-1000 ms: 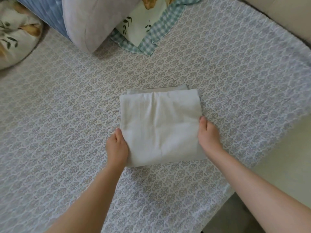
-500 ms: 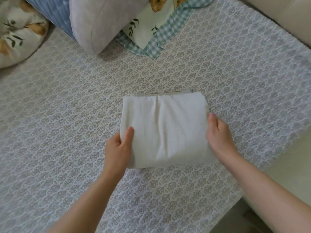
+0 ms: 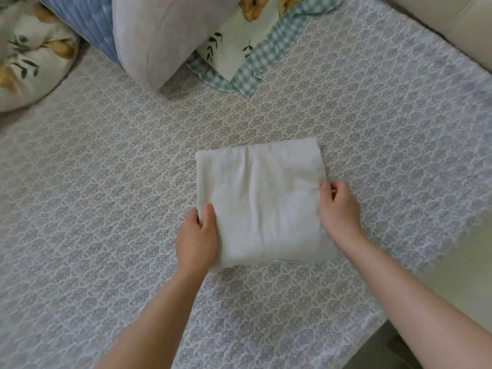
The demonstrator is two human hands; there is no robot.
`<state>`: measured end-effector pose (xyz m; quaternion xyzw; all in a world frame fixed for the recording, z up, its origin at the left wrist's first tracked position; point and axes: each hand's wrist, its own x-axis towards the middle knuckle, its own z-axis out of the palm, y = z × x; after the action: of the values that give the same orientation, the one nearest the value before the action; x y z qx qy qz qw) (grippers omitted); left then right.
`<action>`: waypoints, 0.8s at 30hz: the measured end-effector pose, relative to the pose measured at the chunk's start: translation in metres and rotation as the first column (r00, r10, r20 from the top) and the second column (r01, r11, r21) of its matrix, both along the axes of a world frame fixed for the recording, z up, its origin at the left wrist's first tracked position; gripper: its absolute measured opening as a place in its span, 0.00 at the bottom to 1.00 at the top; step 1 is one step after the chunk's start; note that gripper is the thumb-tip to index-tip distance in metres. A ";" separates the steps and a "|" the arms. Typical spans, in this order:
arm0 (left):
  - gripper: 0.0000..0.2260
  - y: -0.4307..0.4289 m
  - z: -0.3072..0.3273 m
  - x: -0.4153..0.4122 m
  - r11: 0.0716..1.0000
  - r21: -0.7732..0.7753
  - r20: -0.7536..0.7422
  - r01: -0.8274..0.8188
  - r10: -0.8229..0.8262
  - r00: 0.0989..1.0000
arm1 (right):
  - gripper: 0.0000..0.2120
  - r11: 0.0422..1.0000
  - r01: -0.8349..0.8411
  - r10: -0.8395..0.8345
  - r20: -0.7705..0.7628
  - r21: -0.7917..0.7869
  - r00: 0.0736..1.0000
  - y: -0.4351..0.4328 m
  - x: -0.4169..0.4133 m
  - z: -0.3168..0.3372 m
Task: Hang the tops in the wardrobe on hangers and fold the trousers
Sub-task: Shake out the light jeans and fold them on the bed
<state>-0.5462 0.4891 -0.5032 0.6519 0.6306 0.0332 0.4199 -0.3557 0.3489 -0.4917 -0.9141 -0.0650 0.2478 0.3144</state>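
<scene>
Folded trousers [image 3: 263, 201] gripped at both sides on a bed [image 3: 106, 182].
The left hand [image 3: 195, 241] curls round the left edge, thumb on top; the right hand [image 3: 338, 206] pinches the right edge. A lift looks likely next: keep both grips level so the layers stay stacked. The trousers are pale cream and soft, a thick, creased square lying mid-bed.

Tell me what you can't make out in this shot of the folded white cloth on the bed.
Head view, left hand: fingers hidden under the folded white cloth; only the thumb shows on top.
Head view, right hand: fingertips curled out of sight at the cloth's edge.
Cloth: folded, so its garment type is unreadable.
Head view, floral pillow: cut off by the left edge, blurred.
</scene>
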 end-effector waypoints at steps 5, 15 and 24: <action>0.25 -0.002 0.012 0.034 0.800 0.507 -0.200 0.321 -0.253 0.946 | 0.21 0.941 -0.157 0.255 0.321 -0.301 0.912 0.009 -0.021 0.010; 0.24 0.000 -0.019 0.080 0.495 0.363 -0.458 0.789 -0.643 0.614 | 0.25 0.669 -0.603 0.743 0.359 -0.436 0.565 0.039 -0.007 -0.027; 0.28 0.023 -0.023 0.066 0.682 0.335 -0.431 0.651 -0.503 0.749 | 0.27 0.748 -0.545 0.658 0.317 -0.380 0.683 0.024 0.009 -0.033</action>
<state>-0.4805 0.5119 -0.5266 0.8962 0.4187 -0.0533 0.1370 -0.3463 0.3725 -0.5246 -0.9039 -0.3996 0.1350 0.0716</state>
